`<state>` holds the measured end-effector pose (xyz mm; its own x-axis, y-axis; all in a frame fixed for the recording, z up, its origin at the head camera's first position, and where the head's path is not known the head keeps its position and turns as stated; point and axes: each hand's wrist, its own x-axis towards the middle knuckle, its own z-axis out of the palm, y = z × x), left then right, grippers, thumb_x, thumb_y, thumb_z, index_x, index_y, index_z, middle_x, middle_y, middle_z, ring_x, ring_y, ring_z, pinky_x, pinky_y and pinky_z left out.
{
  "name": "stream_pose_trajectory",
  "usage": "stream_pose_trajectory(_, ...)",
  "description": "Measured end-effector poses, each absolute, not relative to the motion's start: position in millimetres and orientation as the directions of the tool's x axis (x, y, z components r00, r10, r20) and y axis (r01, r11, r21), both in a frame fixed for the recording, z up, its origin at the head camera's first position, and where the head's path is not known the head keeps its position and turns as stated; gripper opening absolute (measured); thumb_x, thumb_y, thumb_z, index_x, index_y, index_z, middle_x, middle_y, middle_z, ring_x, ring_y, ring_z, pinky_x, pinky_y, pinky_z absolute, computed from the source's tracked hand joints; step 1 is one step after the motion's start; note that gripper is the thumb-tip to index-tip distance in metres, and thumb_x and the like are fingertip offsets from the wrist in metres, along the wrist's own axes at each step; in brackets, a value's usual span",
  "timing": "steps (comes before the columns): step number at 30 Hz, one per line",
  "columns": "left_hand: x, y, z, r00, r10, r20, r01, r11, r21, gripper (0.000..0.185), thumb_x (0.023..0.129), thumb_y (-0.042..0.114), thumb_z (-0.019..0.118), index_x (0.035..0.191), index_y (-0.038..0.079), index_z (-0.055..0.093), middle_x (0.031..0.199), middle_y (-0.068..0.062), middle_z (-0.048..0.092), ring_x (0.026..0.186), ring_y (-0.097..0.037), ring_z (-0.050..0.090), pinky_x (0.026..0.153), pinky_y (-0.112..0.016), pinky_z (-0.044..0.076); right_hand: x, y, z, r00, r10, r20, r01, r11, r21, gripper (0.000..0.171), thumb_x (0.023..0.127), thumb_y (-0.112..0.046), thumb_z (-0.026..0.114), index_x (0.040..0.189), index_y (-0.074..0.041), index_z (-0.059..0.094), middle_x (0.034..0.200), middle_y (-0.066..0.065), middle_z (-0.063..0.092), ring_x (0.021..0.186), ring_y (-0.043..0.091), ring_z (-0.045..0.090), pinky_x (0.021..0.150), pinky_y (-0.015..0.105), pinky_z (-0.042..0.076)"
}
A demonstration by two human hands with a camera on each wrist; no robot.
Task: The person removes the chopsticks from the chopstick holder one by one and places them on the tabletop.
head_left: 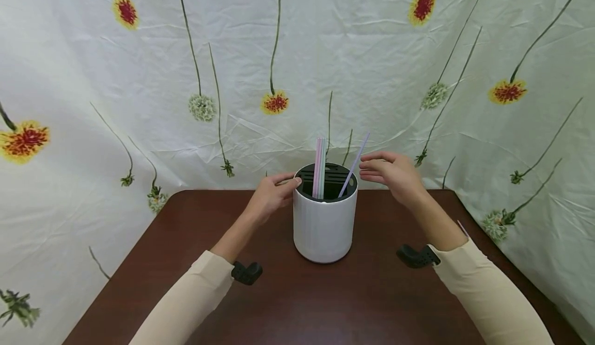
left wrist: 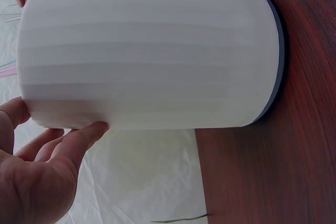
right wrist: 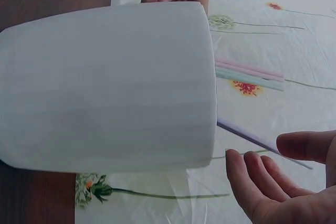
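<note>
A white round holder [head_left: 324, 229] with a black slotted top [head_left: 331, 167] stands upright on the table. Pink straws [head_left: 317, 172] and a pale green straw [head_left: 323, 174] rise from it in a bundle. Alone on the right side leans a purple straw [head_left: 354, 164]. My left hand [head_left: 274, 195] holds the holder's left side near the top, thumb at the rim; in the left wrist view its fingertips [left wrist: 100, 127] touch the wall. Beside the purple straw, my right hand [head_left: 390, 174] has thumb and fingers apart, gripping nothing. The straws' lower ends are hidden inside the holder.
The dark brown table [head_left: 302, 303] ends just behind the holder. A flower-printed white cloth [head_left: 153, 76] hangs around the back and sides. Past my right forearm, a thin purple stick [head_left: 462, 228] shows partly, near the table's right edge.
</note>
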<state>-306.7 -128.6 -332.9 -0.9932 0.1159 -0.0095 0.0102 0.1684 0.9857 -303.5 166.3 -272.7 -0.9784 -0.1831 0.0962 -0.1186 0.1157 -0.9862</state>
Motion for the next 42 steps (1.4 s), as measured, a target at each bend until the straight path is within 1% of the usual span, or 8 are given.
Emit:
stream_pose_trajectory(2,-306,-128,-333,-0.993,0.117,-0.008,0.012,0.166,0.986,0.054,0.099,0.032,0.067,0.148,0.011,0.054,0.149,-0.013,0.054,0.133,-0.028,0.058,0.107,-0.049,0.050,-304,160,-272,-0.979,-0.187,0.082,-0.101,0.097,-0.990,0.042,0.103,-0.011,0.056,0.137,0.012,0.051,0.139,0.028,0.053,0.101,0.014,0.072,0.095,0.030,0.058)
stream_pose_trajectory(4,-306,-128,-333,-0.993,0.116,-0.008,0.011,0.163,0.987,0.054,0.099,0.033,0.067,0.148,0.011,0.054,0.149,-0.013,0.054,0.132,-0.028,0.058,0.107,-0.049,0.050,-306,155,-274,-0.979,-0.190,0.074,-0.090,0.080,-0.993,0.043,0.102,-0.010,0.058,0.137,0.013,0.049,0.137,0.027,0.053,0.098,0.013,0.073,0.095,0.030,0.058)
stream_pose_trajectory(8,-307,-128,-333,-0.993,0.118,-0.006,0.013,0.162,0.987,0.055,0.099,0.034,0.067,0.148,0.012,0.054,0.149,-0.013,0.054,0.133,-0.029,0.058,0.109,-0.051,0.048,-310,149,-278,-0.977,-0.197,0.076,-0.084,0.033,-0.996,0.039,0.099,-0.005,0.062,0.130,0.014,0.050,0.126,0.023,0.056,0.089,0.011,0.074,0.091,0.028,0.060)
stream_pose_trajectory(12,-308,-129,-333,-0.993,0.119,-0.005,0.016,0.179,0.984,0.056,0.099,0.035,0.067,0.149,0.013,0.054,0.149,-0.012,0.054,0.133,-0.028,0.058,0.107,-0.049,0.050,-310,147,-282,-0.979,-0.194,0.069,-0.072,0.007,-0.997,0.027,0.097,-0.002,0.063,0.119,0.010,0.053,0.117,0.016,0.059,0.088,0.012,0.075,0.089,0.027,0.060)
stream_pose_trajectory(20,-307,-130,-330,-0.993,0.117,-0.010,0.010,0.176,0.984,0.056,0.099,0.034,0.067,0.149,0.012,0.053,0.150,-0.012,0.053,0.133,-0.029,0.057,0.109,-0.050,0.048,-311,146,-284,-0.981,-0.180,0.074,-0.078,0.012,-0.997,0.020,0.097,-0.001,0.064,0.113,0.006,0.055,0.098,0.004,0.066,0.086,0.011,0.075,0.087,0.024,0.060)
stream_pose_trajectory(26,-308,-129,-331,-0.991,0.133,-0.006,0.015,0.156,0.988,0.056,0.099,0.034,0.067,0.149,0.011,0.053,0.152,-0.012,0.051,0.134,-0.028,0.056,0.110,-0.051,0.047,-312,145,-285,-0.985,-0.156,0.078,-0.082,0.017,-0.997,0.019,0.097,-0.003,0.065,0.111,0.006,0.055,0.095,0.002,0.067,0.084,0.011,0.075,0.086,0.025,0.060)
stream_pose_trajectory(32,-308,-129,-332,-0.992,0.128,-0.005,0.016,0.163,0.986,0.056,0.099,0.034,0.067,0.149,0.011,0.053,0.150,-0.012,0.053,0.133,-0.028,0.057,0.108,-0.049,0.049,-312,145,-282,-0.988,-0.131,0.082,-0.083,0.000,-0.997,0.017,0.096,-0.003,0.066,0.110,0.002,0.058,0.091,0.002,0.070,0.080,0.014,0.075,0.084,0.027,0.062)
stream_pose_trajectory(42,-307,-128,-333,-0.992,0.128,-0.010,0.010,0.158,0.987,0.055,0.100,0.033,0.067,0.148,0.010,0.053,0.150,-0.013,0.053,0.133,-0.027,0.057,0.107,-0.049,0.050,-312,151,-257,-0.985,-0.081,0.151,-0.142,-0.104,-0.984,0.011,0.096,0.001,0.064,0.106,0.001,0.058,0.098,0.009,0.068,0.081,0.017,0.076,0.082,0.031,0.063)
